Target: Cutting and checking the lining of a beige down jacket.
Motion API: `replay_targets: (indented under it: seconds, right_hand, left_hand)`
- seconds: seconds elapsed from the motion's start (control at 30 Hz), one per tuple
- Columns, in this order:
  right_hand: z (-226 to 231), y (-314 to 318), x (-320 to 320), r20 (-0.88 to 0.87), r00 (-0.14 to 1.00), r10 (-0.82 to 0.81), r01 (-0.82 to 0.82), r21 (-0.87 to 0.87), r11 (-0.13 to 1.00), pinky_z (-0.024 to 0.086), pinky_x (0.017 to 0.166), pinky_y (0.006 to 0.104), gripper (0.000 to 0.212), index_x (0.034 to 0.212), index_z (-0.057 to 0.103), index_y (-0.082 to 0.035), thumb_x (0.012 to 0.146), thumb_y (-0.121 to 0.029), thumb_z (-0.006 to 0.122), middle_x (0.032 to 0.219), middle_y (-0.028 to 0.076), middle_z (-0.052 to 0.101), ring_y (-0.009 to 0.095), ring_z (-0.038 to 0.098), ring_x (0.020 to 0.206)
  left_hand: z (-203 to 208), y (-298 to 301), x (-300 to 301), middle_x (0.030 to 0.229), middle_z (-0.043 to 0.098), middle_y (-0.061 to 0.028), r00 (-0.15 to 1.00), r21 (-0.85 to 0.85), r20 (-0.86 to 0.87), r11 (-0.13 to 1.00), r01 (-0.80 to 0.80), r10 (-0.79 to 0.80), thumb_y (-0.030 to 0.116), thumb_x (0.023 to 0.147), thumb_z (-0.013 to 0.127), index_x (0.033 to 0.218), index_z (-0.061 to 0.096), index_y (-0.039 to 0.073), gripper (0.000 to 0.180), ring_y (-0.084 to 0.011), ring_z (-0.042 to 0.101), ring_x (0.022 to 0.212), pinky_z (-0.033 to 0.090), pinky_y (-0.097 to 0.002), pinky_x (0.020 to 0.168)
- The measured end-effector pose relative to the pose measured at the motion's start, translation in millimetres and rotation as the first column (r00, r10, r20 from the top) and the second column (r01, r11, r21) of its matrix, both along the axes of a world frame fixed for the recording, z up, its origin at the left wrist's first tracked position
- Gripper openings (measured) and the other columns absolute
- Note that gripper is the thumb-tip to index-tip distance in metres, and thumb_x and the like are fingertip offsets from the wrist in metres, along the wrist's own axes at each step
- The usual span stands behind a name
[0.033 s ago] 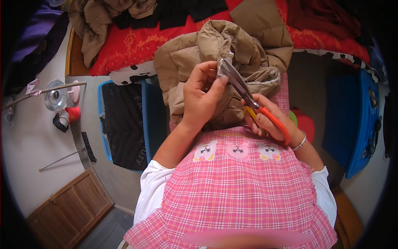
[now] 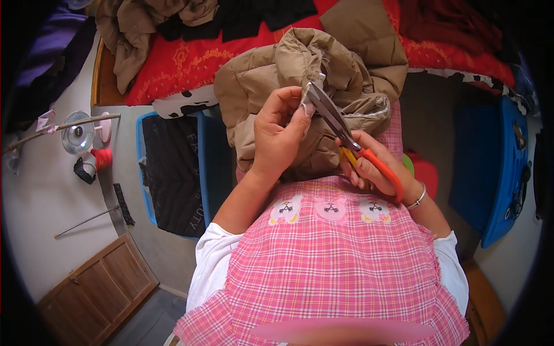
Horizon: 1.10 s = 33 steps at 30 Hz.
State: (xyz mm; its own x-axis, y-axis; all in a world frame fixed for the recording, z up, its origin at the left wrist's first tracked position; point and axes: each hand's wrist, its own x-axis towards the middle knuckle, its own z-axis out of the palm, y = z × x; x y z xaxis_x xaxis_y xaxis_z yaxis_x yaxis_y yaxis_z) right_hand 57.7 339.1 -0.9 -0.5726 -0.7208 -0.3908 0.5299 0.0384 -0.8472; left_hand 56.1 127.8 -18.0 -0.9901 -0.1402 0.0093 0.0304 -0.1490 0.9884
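Observation:
A brown quilted padded garment [image 2: 245, 86] lies bunched up in front of me, with whitish lining or filling showing along its open edges. My left hand [image 2: 276, 132] pinches that pale edge between thumb and fingers. Gripped in my right hand [image 2: 369, 167] is a pair of scissors [image 2: 330, 109] with orange and yellow handles. Their dark metal blades point up and left, the tips right beside my left fingertips. Whether the blades have fabric between them, I cannot tell.
Behind the garment is a bed with a red patterned cover [image 2: 190, 63], heaped with dark and brown clothes. To the left stands a blue bin [image 2: 140, 167] holding black padded fabric [image 2: 170, 173]; a blue container [image 2: 496, 173] is at right. A pink plaid apron [image 2: 334, 259] covers my lap.
My left thumb has shifted slightly left and down, away from the blade tips. The scissors, my right hand and the garment look the same.

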Motion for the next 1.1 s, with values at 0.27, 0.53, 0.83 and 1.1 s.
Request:
replay_targets:
  seconds: [0.27, 0.53, 0.83, 1.1]
  right_hand:
    - [-2.6, -2.8, 0.4, -0.034, 0.999, 0.037, -0.04, -0.086, 0.996, 0.039, 0.057, 0.0179, 0.053, 0.131, 0.035, -0.003, 0.095, -0.04, 0.047, 0.084, 0.005, 0.052, 0.006, 0.048, 0.065]
    - [-4.7, -11.6, 1.7, 0.061, 0.998, -0.007, 0.017, -0.166, 0.986, 0.042, 0.057, 0.0171, 0.051, 0.129, 0.036, -0.003, 0.095, -0.038, 0.051, 0.08, 0.002, 0.052, 0.005, 0.05, 0.066]
    - [-4.5, -11.3, -1.1, -0.207, 0.978, 0.027, -0.013, 0.072, 0.997, 0.038, 0.059, 0.0175, 0.058, 0.128, 0.037, -0.004, 0.089, -0.04, 0.061, 0.08, 0.0, 0.049, 0.005, 0.044, 0.066]
    - [-3.1, -6.2, -4.3, -0.164, 0.986, -0.013, 0.022, 0.053, 0.998, 0.039, 0.058, 0.0166, 0.062, 0.128, 0.038, -0.005, 0.086, -0.043, 0.063, 0.082, 0.0, 0.05, 0.004, 0.046, 0.066]
  left_hand:
    - [0.1, -0.8, 0.2, 0.091, 0.062, -0.0004, 1.0, 0.037, 0.002, 0.999, 0.0, 0.0, 0.004, 0.09, 0.057, 0.107, 0.057, 0.0, 0.017, -0.0018, 0.053, 0.077, 0.041, -0.016, 0.063]
    - [-7.6, -2.0, -1.2, 0.077, 0.058, 0.0044, 0.999, -0.121, 0.036, 0.993, -0.011, 0.015, 0.002, 0.085, 0.057, 0.096, 0.059, 0.0, 0.012, 0.0001, 0.046, 0.065, 0.039, -0.016, 0.058]
    - [2.8, -11.6, -5.8, 0.084, 0.06, 0.0026, 0.997, 0.195, 0.074, 0.98, -0.033, 0.019, 0.004, 0.091, 0.055, 0.106, 0.059, 0.0, 0.017, -0.0006, 0.05, 0.072, 0.04, -0.0155, 0.062]
    - [15.0, -26.2, -8.4, 0.08, 0.059, 0.003, 0.993, 0.062, -0.001, 0.991, -0.118, 0.118, 0.015, 0.095, 0.056, 0.096, 0.06, 0.001, 0.015, -0.001, 0.05, 0.07, 0.041, -0.0168, 0.06]
